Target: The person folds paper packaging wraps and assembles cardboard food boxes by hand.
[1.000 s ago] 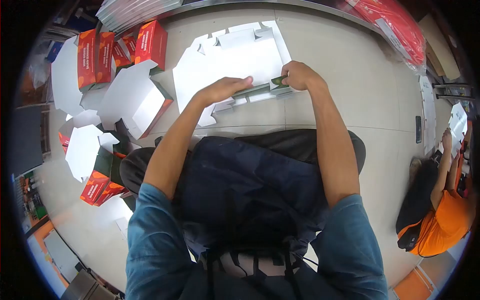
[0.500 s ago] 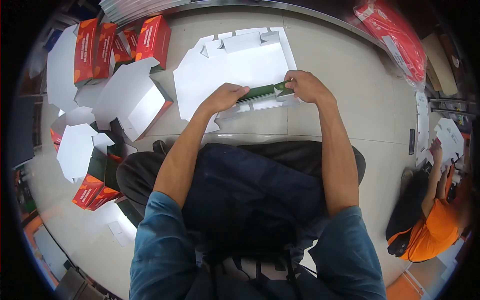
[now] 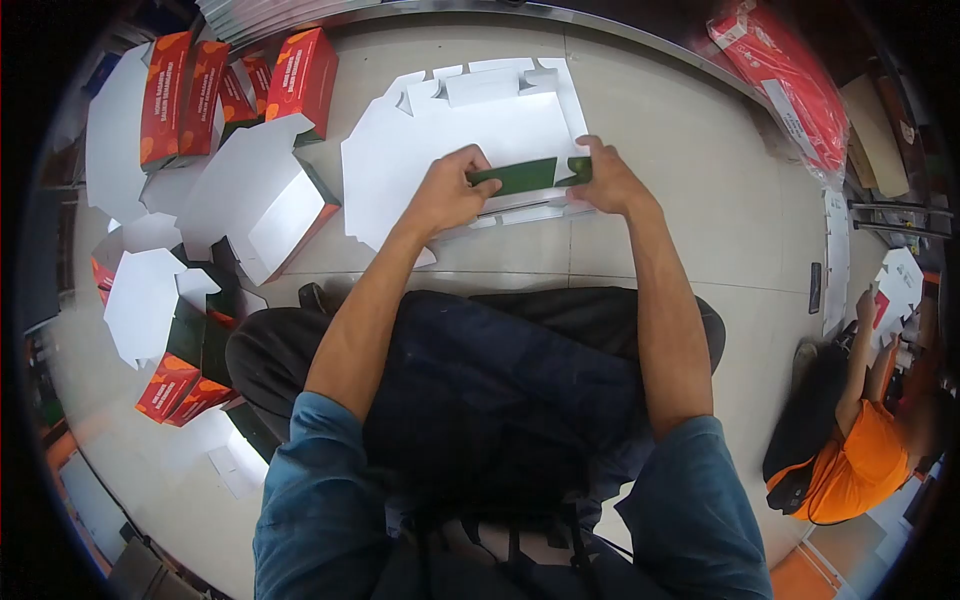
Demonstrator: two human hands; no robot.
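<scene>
Our left hand [image 3: 452,192] pinches the raised green flap [image 3: 525,177], our right hand [image 3: 608,182] its end tab [image 3: 577,171]; beyond this near edge, the carton blank [image 3: 400,150] lies mostly flat

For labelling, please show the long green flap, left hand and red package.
Long green flap [image 3: 523,176]: head view, its middle.
Left hand [image 3: 450,196]: head view, its back.
Red package [image 3: 803,90]: head view, its middle.

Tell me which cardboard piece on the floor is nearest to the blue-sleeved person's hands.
The flat white piece straight ahead, with left hand and right hand holding its green flaps. The folded pieces at the left show red panels.
</scene>
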